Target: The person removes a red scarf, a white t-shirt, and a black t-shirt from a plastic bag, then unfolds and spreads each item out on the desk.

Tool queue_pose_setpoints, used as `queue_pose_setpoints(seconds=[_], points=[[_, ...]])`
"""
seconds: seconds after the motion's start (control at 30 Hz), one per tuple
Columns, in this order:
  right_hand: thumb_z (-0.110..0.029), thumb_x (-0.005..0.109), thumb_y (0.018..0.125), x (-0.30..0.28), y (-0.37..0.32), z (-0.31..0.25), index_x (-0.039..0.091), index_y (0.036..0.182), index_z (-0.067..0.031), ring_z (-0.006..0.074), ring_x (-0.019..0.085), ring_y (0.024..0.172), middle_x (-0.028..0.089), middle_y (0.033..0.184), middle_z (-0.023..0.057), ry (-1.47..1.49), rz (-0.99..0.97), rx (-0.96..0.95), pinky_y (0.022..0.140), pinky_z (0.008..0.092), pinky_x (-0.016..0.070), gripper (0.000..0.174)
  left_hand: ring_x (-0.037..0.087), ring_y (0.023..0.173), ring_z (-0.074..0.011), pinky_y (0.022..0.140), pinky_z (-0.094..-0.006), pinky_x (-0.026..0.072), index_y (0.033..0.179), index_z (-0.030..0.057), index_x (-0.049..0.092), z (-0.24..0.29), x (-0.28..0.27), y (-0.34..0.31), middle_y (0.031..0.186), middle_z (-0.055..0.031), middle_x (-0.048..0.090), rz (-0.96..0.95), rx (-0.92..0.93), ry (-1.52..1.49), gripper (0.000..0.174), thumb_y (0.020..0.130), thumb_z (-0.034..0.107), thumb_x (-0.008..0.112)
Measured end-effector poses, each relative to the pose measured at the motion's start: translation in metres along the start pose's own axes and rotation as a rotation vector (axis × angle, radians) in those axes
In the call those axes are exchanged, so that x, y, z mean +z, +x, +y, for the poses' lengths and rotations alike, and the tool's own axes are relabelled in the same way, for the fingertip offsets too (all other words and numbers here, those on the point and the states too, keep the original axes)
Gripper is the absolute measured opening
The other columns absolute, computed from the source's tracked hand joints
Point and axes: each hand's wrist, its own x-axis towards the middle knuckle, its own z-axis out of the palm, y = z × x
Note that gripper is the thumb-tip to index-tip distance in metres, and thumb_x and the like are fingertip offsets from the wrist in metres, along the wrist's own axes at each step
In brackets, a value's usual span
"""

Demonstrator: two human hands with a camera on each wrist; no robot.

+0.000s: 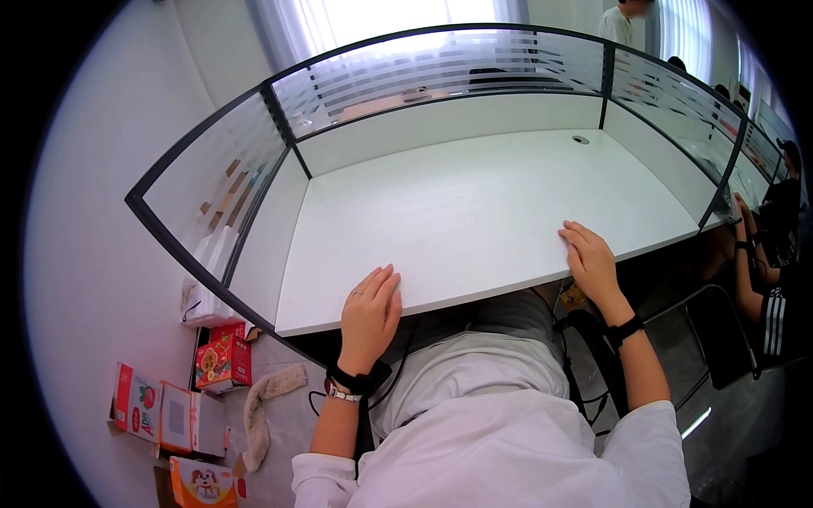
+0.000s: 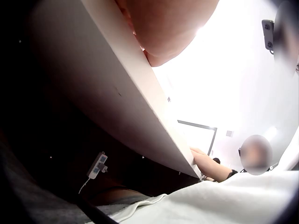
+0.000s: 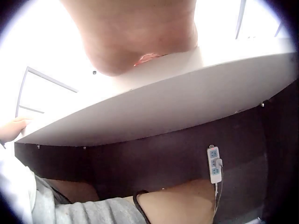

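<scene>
A white desk (image 1: 440, 203) with a bare top spreads out in front of the person in the head view. At its front edge, left of the middle, the left hand (image 1: 369, 311) rests with relaxed fingers and holds nothing. The right hand (image 1: 590, 261) lies over the front edge further right, its fingers loosely extended on the desktop and nothing in them. Both wrist views look up past the desk's underside, with the left palm (image 2: 168, 28) and the right palm (image 3: 140, 32) at the edge; most fingers are hidden there.
A dark-framed partition (image 1: 440, 30) borders the desk, with a cable hole (image 1: 580, 140) at the back right. Opened cardboard boxes (image 1: 190, 415) and a furry strip (image 1: 267, 406) lie on the floor at left. Under the desk hangs a power strip (image 3: 214, 163). A folding chair (image 1: 720, 339) stands at right, near another person.
</scene>
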Motion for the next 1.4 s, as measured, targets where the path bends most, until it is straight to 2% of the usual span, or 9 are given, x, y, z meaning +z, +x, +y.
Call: queue_pose_setpoints(seconds=[0.27,0.37,0.47,0.6,0.7,0.8,1.07,1.2,1.4], points=[[-0.007,0.053,0.09,-0.003,0.001,-0.003,0.069,0.114,-0.0025,0.0341,0.062,0.121,0.068,0.127,0.0151,0.017,0.005,-0.005,0.104,0.0447,0.0477,0.029,0.061,0.124,-0.0349,0.102,-0.0447,0.0482,0.12,-0.0001,0.067,-0.001,0.0,0.0,0.129,-0.016,0.067,0.003,0.009,0.003,0.029,0.095,0.013,0.059],[-0.006,0.055,0.088,-0.009,0.002,-0.014,0.066,0.118,-0.0025,0.036,0.063,0.119,0.068,0.125,0.0168,0.117,-0.009,0.151,0.103,0.0447,0.0478,0.032,0.062,0.122,-0.0367,0.102,-0.0451,0.0485,0.125,0.0001,0.064,0.001,-0.001,0.001,0.127,-0.0186,0.067,0.008,-0.007,-0.014,0.033,0.096,0.013,0.058],[-0.007,0.055,0.089,-0.003,0.0,0.001,0.064,0.122,-0.0029,0.0366,0.062,0.12,0.068,0.125,0.0175,0.023,-0.021,-0.016,0.103,0.045,0.0478,0.035,0.063,0.118,-0.04,0.1,-0.0464,0.0489,0.131,-0.0003,0.06,0.002,-0.001,0.001,0.124,-0.0241,0.067,0.016,-0.024,-0.028,0.038,0.096,0.013,0.056],[-0.009,0.054,0.09,-0.002,-0.003,0.002,0.061,0.127,-0.0024,0.0376,0.061,0.12,0.066,0.128,0.0186,0.044,-0.009,0.042,0.104,0.0443,0.0471,0.039,0.064,0.115,-0.0404,0.099,-0.0467,0.0495,0.131,0.0003,0.06,0.002,0.0,0.0,0.124,-0.0223,0.067,0.036,-0.048,-0.051,0.037,0.096,0.014,0.057],[-0.012,0.055,0.091,-0.003,-0.002,0.001,0.06,0.129,0.0005,0.0385,0.062,0.116,0.066,0.126,0.0198,0.039,-0.008,0.054,0.101,0.0459,0.0482,0.04,0.062,0.121,-0.0388,0.099,-0.0459,0.0495,0.112,0.0003,0.061,0.0,0.001,0.0,0.125,-0.0192,0.068,0.041,-0.034,-0.098,0.021,0.093,0.011,0.061],[-0.011,0.055,0.091,-0.003,-0.002,-0.001,0.06,0.13,-0.0005,0.0385,0.062,0.115,0.066,0.127,0.0198,0.051,0.008,0.045,0.101,0.0459,0.0483,0.041,0.062,0.122,-0.038,0.099,-0.046,0.0495,0.105,0.0014,0.06,0.0,-0.001,0.001,0.127,-0.0164,0.068,0.022,-0.011,-0.062,0.015,0.093,0.009,0.06],[-0.008,0.055,0.089,-0.002,0.0,0.002,0.066,0.118,-0.0026,0.0367,0.062,0.12,0.068,0.125,0.0163,0.032,-0.012,-0.018,0.101,0.0453,0.0485,0.032,0.063,0.122,-0.036,0.1,-0.0445,0.0497,0.104,0.0024,0.065,0.005,-0.006,0.0,0.123,-0.0136,0.072,0.005,-0.01,-0.105,0.013,0.093,0.007,0.059],[-0.007,0.055,0.089,-0.003,0.0,-0.003,0.067,0.112,-0.0023,0.0348,0.061,0.122,0.068,0.126,0.0147,0.036,-0.008,0.012,0.103,0.0449,0.0478,0.027,0.062,0.121,-0.0327,0.109,-0.0474,0.0444,0.113,0.002,0.067,0.027,-0.004,-0.003,0.128,-0.0157,0.068,-0.045,0.119,0.016,0.025,0.09,0.009,0.064],[-0.007,0.054,0.088,-0.004,-0.002,-0.004,0.067,0.111,-0.0018,0.0346,0.061,0.122,0.068,0.126,0.0146,0.034,0.005,0.007,0.103,0.0445,0.0478,0.027,0.064,0.116,-0.0259,0.103,-0.0419,0.0492,0.11,0.0047,0.07,0.065,0.006,-0.007,0.125,-0.0091,0.068,-0.09,0.391,-0.159,0.024,0.086,0.003,0.068]])
